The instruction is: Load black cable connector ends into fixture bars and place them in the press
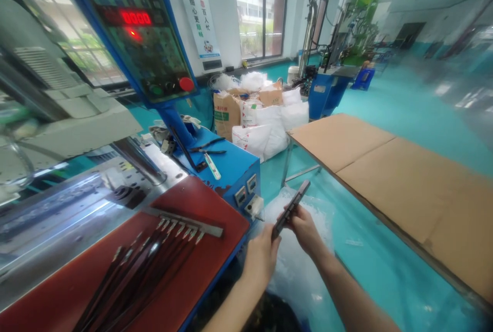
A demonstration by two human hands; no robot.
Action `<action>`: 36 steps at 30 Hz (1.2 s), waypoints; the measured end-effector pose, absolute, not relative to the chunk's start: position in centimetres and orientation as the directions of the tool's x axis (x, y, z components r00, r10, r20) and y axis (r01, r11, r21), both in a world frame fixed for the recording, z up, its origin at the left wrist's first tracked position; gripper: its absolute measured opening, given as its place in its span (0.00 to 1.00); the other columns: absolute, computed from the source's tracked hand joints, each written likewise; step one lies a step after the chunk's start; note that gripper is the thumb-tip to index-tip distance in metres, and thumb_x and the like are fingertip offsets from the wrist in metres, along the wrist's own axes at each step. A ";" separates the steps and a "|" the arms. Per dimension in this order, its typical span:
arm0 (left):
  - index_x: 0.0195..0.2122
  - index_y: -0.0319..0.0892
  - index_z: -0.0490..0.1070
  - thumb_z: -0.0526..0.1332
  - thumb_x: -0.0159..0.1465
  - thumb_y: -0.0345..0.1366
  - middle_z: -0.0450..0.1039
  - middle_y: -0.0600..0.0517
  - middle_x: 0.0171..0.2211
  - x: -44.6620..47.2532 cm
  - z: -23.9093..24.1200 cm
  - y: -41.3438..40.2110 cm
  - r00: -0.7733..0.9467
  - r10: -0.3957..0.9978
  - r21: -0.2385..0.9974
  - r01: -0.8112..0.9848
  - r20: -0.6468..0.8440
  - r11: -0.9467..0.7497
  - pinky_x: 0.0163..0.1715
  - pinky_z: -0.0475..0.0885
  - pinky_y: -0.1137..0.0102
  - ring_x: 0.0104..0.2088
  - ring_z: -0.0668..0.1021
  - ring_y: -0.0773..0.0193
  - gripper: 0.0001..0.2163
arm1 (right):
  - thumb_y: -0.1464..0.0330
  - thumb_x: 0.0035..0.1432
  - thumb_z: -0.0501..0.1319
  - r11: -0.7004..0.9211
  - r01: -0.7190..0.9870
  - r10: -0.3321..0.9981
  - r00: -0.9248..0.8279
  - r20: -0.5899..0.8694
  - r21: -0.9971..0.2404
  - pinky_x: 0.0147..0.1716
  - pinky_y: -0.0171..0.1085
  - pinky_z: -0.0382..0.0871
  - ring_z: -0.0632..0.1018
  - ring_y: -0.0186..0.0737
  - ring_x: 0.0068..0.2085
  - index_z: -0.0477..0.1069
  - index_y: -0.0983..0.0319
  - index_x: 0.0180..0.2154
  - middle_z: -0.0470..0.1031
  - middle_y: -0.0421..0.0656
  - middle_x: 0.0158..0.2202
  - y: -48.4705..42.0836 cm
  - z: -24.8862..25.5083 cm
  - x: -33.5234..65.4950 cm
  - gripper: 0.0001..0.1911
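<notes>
We see dark strip in bare hands: smooth, slight sheen, looks like metal or hard plastic, cannot tell which. Left of it, red mat: matt, rubbery look. On mat, grey bar: brushed metal; black cables: glossy plastic sheath. Behind mat, blue cabinet: painted metal, chipped edge. Right of strip, cardboard sheets: matt brown paper. We note floor: glossy teal coating.
</notes>
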State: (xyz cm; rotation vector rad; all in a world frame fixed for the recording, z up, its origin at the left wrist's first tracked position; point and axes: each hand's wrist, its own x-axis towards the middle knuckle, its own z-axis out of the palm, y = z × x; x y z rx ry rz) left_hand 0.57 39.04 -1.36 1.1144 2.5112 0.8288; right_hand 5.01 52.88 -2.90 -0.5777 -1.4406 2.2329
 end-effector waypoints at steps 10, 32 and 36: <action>0.43 0.43 0.60 0.47 0.63 0.35 0.73 0.50 0.33 0.9 -1.6 39.1 -0.692 0.722 0.610 0.575 0.008 0.545 0.28 0.62 0.70 0.35 0.76 0.56 0.09 | 0.68 0.48 0.64 -0.589 -0.133 0.370 -0.921 -0.120 -0.797 0.41 0.40 0.65 0.73 0.39 0.37 0.68 0.62 0.39 0.72 0.42 0.34 53.2 -2.6 6.2 0.14; 0.42 0.42 0.61 0.46 0.63 0.34 0.73 0.49 0.34 1.2 -0.9 39.6 -0.658 0.749 0.570 0.646 0.077 0.508 0.25 0.61 0.71 0.32 0.76 0.58 0.09 | 0.74 0.42 0.57 -0.109 -0.134 0.615 -0.788 0.039 -0.985 0.29 0.38 0.68 0.71 0.37 0.27 0.65 0.61 0.33 0.69 0.38 0.25 52.2 -2.2 5.9 0.11; 0.39 0.42 0.61 0.46 0.63 0.35 0.72 0.50 0.30 1.3 -0.9 39.7 -0.675 0.733 0.666 0.586 0.085 0.462 0.25 0.61 0.72 0.31 0.75 0.59 0.08 | 0.66 0.49 0.58 0.135 -0.048 0.609 -0.784 0.121 -0.990 0.37 0.43 0.68 0.73 0.44 0.35 0.66 0.62 0.35 0.72 0.44 0.32 52.6 -2.2 6.9 0.09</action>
